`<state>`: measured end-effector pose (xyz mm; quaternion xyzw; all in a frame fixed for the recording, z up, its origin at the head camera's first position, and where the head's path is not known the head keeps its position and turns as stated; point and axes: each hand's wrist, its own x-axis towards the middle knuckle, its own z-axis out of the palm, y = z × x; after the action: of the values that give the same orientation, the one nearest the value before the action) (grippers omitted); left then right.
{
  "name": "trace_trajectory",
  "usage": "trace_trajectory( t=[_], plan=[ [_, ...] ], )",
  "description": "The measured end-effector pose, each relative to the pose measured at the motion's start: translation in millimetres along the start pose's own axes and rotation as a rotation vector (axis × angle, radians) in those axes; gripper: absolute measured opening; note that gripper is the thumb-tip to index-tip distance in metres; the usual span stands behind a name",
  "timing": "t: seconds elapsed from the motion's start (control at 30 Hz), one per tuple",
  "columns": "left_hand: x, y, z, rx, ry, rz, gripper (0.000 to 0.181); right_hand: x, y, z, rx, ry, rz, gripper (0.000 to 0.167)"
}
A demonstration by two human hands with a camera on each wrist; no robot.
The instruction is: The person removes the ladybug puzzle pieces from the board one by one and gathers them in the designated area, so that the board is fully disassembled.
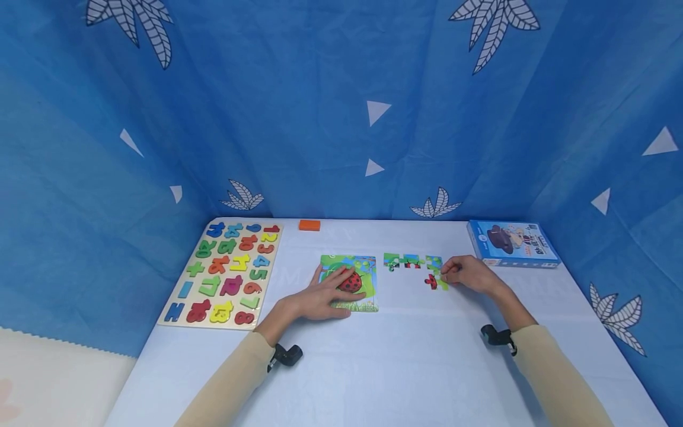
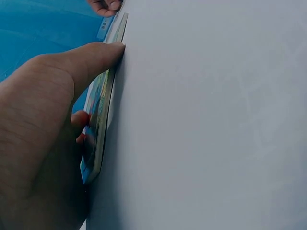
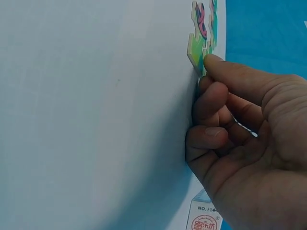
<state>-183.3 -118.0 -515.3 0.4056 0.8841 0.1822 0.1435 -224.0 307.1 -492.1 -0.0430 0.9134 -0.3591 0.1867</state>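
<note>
A square ladybug puzzle board (image 1: 369, 268) lies flat, its picture showing a red ladybug on green. My left hand (image 1: 322, 298) rests on it with the fingers spread, the thumb along its near edge in the left wrist view. To the right are loose puzzle pieces: a green one (image 1: 391, 258), another with a strip of red (image 1: 411, 259) and a red one (image 1: 431, 282). At the right end of this group, my right hand (image 1: 471, 274) pinches a green puzzle piece (image 3: 205, 61) between thumb and curled index finger. The fingers hide part of that piece.
A wooden number board (image 1: 213, 303) with several coloured digits lies at the left. An orange block (image 1: 309, 225) sits near the back edge. The blue box (image 1: 514, 244) lies at the back right, close behind my right hand. Blue curtains (image 1: 320, 118) enclose the white table (image 1: 384, 367).
</note>
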Motion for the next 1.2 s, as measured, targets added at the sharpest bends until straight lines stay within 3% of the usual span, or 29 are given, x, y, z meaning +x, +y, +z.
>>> trace_trajectory(
  t=[0.27, 0.53, 0.87, 1.2],
  plan=[
    [-1.1, 0.0, 0.4, 0.044, 0.003, 0.005, 0.041, -2.4, -15, 8, -0.005, 0.024, -0.080, 0.018],
    [1.3, -1.5, 1.1, 0.070, 0.004, -0.007, 0.042, 5.7, -45, 33, 0.020, 0.031, -0.167, 0.012],
    [1.4, -0.6, 2.6, 0.029, 0.032, -0.051, 0.042, 19.8, -88, 71, 0.063, -0.035, -0.267, 0.008],
    [0.9, -1.5, 0.5, 0.000, 0.022, -0.053, 0.044, 32.1, -118, 107, 0.053, -0.124, -0.334, 0.018]
  ],
)
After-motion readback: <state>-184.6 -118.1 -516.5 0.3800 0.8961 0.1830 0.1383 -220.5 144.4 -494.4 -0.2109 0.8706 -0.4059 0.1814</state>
